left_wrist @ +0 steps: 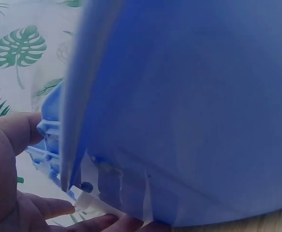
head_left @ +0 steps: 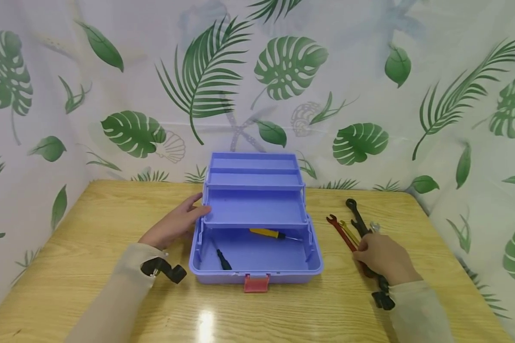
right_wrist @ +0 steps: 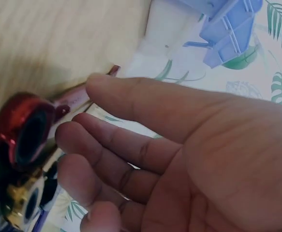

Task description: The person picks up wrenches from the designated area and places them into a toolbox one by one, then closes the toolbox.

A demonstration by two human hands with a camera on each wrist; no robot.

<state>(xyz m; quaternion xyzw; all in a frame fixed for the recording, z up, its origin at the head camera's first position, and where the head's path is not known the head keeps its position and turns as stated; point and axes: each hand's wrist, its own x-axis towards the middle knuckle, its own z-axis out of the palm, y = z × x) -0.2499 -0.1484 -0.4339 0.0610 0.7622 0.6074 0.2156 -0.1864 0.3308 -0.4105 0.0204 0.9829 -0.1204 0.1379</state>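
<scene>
A blue-violet toolbox [head_left: 257,276] stands with its stepped trays raised. A yellow-and-black screwdriver [head_left: 266,233] and a dark-handled screwdriver [head_left: 223,259] lie in its bottom. My left hand [head_left: 178,223] touches the toolbox's left side by the lowest tray, its fingers fairly straight; the left wrist view shows the box wall close up. To the right of the box, my right hand [head_left: 384,257] pinches a red wrench [right_wrist: 73,98] between thumb and fingers. Beside it lie a gold wrench [head_left: 348,231], a black wrench [head_left: 358,221] and a silver wrench [head_left: 375,227], partly hidden by the hand.
The wooden table [head_left: 111,214] carries everything. Behind it hangs a white leaf-print curtain [head_left: 356,95]. A red latch [head_left: 256,284] hangs at the toolbox's front. Black mounts sit at both wrists.
</scene>
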